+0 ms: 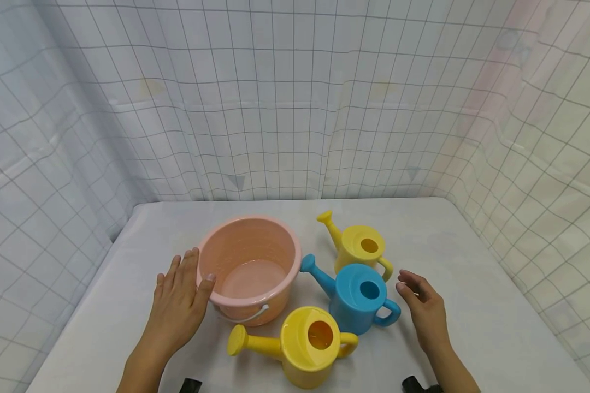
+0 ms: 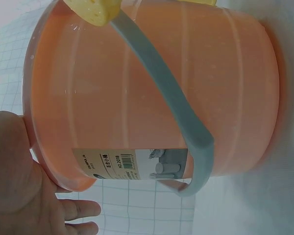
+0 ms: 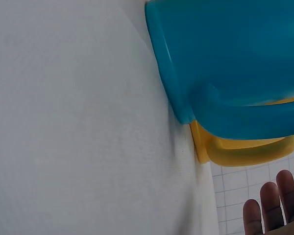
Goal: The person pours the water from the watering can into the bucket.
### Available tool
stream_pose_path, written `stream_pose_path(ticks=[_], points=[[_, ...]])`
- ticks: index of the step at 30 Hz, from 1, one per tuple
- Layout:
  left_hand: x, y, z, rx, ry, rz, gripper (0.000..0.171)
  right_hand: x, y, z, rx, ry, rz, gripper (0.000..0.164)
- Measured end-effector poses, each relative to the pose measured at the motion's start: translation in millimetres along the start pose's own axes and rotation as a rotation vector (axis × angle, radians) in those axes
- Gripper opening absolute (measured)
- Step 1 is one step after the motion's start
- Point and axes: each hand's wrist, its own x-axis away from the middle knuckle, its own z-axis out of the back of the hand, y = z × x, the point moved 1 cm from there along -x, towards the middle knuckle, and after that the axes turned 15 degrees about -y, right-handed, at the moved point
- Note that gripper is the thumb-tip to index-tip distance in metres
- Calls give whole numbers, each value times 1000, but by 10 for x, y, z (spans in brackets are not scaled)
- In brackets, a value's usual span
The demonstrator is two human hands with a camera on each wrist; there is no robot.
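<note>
A pink bucket [image 1: 255, 256] with a pale handle stands upright at the left centre of the table. My left hand [image 1: 181, 300] rests against its left rim with straight fingers; the left wrist view shows the palm at the rim and a printed label [image 2: 130, 164] on the bucket's side. My right hand [image 1: 425, 311] hangs with loosely bent fingers, holding nothing, right of the blue watering can [image 1: 358, 297]. Behind that can stands a yellow watering can [image 1: 359, 245]. Another yellow watering can [image 1: 308, 349] is nearest me, its spout pointing left.
The white table [image 1: 477, 262] is enclosed at the back and both sides by white grid-patterned curtains [image 1: 275, 109]. The three watering cans stand in a staggered row to the right of and in front of the bucket.
</note>
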Motion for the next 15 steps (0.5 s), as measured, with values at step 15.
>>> stream_pose_path(ticks=[15], points=[[-1, -9, -12, -3, 0, 5, 66, -241, 1, -62, 0, -60, -4, 47]])
